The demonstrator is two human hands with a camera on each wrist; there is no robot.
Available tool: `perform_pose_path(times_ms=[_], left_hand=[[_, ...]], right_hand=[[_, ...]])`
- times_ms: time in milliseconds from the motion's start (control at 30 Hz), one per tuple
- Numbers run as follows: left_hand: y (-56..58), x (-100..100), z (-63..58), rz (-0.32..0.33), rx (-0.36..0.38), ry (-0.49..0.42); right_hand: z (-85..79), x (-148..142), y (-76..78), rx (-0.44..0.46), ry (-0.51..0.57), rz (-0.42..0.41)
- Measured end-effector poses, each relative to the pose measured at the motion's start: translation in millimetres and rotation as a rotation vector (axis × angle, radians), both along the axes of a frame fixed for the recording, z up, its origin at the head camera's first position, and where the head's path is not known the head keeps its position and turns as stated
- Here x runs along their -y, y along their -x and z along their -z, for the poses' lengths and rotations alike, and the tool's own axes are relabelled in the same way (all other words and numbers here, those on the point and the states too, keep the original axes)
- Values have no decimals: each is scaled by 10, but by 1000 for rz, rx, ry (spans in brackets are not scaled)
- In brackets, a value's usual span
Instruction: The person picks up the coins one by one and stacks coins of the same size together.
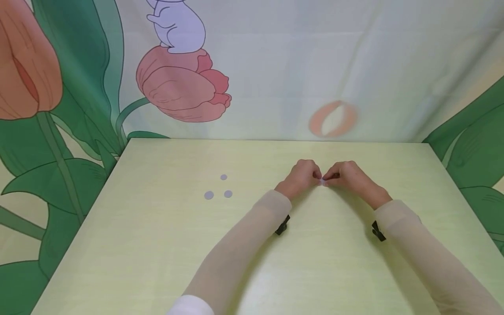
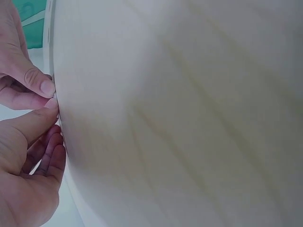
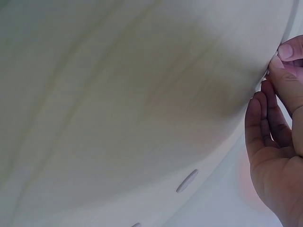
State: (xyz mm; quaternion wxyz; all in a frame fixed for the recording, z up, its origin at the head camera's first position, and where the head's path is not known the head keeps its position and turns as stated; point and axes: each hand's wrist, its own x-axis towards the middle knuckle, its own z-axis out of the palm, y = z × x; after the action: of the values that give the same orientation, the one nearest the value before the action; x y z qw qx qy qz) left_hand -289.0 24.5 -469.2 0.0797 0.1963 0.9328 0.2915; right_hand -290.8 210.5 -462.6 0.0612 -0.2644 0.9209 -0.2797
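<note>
Toward the far side of the table, my left hand [image 1: 302,177] and right hand [image 1: 351,180] meet fingertip to fingertip. Between them is a small pale lilac piece [image 1: 323,181], pinched by thumb and finger of both hands; most of it is hidden. In the left wrist view, the left hand [image 2: 31,165] has its thumb tip against the right thumb, low over the tabletop. The right wrist view has the right hand [image 3: 277,137] with its other fingers loosely bent.
Left of the hands, three flat lilac discs of differing size lie on the pale wooden table [image 1: 157,245]: a small disc [image 1: 223,177], a larger disc [image 1: 209,195] and another disc [image 1: 228,194]. A printed cloth [image 1: 267,87] with tulips hangs behind the far edge.
</note>
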Motion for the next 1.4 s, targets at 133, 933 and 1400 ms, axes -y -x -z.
perform_pose_path(times_ms=[133,933,1400], left_hand=[[-14,37,10,-13,27,-14],[-102,406,-71,-48,88,1],[-180,605,-112,-26,65,81]], right_hand=[[29,30,7,-7,-4,-13],[46,357,34,-55,-13,-127],[-25,589,-26,5,-25,-159]])
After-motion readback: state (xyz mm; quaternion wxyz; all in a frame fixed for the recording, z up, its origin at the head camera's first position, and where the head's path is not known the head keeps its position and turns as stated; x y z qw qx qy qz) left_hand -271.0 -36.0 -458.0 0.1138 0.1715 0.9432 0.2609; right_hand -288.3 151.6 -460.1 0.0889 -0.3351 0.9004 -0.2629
